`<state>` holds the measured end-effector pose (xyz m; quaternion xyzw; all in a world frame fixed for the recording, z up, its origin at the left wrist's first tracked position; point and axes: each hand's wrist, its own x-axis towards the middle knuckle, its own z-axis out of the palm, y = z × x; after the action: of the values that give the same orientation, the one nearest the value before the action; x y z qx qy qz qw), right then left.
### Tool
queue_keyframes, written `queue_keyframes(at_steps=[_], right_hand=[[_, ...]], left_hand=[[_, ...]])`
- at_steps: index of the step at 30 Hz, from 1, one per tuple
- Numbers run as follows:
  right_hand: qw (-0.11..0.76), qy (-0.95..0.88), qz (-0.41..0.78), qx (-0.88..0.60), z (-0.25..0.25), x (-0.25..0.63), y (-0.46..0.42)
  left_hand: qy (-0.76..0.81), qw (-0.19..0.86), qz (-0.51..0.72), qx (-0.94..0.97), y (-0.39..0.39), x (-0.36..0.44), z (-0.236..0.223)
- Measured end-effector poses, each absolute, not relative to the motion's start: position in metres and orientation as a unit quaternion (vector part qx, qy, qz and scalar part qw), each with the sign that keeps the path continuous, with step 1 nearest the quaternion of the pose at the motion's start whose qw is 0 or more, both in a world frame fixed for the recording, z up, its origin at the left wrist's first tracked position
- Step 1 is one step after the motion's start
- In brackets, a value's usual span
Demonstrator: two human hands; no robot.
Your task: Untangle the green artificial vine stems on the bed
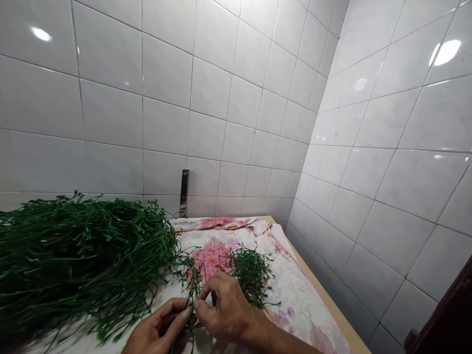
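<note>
A large heap of thin green stems (pixel 81 260), perhaps artificial vine, covers the left of the floral cloth (pixel 298 290). A smaller tangled bunch of the same green stems (pixel 252 275) lies to the right of it. My left hand (pixel 158 329) and my right hand (pixel 224 307) meet at the bottom centre, their fingertips almost touching. Each pinches thin green strands that run up towards the heap. Below the fingers, the strands are partly hidden by my hands.
White glazed tiled walls (pixel 165 98) rise behind and to the right of the cloth-covered wooden counter (pixel 328 300). A metal bracket (pixel 184 193) stands against the back wall. A dark wooden door edge (pixel 446 314) shows at the lower right.
</note>
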<state>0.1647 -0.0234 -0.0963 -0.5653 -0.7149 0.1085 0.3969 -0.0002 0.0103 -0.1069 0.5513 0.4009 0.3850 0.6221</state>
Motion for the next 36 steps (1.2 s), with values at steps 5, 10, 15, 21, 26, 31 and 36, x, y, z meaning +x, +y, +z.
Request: queue_keyframes(at_steps=[5, 10, 15, 21, 26, 31, 36], right_hand=[[0.406, -0.720, 0.088, -0.556, -0.101, 0.164, -0.025], [0.419, -0.711, 0.089, -0.558, -0.109, 0.162, -0.027], [0.450, -0.697, 0.082, -0.552, -0.117, 0.158, -0.026], [0.452, -0.699, 0.097, -0.545, -0.114, 0.156, -0.027], [0.430, -0.718, 0.078, -0.542, -0.110, 0.156, -0.033], [0.411, -0.725, 0.073, -0.548, -0.108, 0.158, -0.034], [0.405, -0.735, 0.074, -0.539, -0.105, 0.161, -0.036]], left_hand=[[0.412, 0.610, 0.371, 0.566, 0.010, 0.000, -0.113], [0.378, 0.611, 0.406, 0.565, 0.005, 0.000, -0.119], [0.361, 0.608, 0.435, 0.557, 0.003, 0.002, -0.127], [0.335, 0.624, 0.424, 0.565, 0.006, 0.002, -0.129], [0.328, 0.645, 0.395, 0.566, 0.006, -0.002, -0.125], [0.324, 0.651, 0.407, 0.553, 0.004, -0.002, -0.121], [0.345, 0.638, 0.388, 0.568, 0.002, -0.004, -0.119]])
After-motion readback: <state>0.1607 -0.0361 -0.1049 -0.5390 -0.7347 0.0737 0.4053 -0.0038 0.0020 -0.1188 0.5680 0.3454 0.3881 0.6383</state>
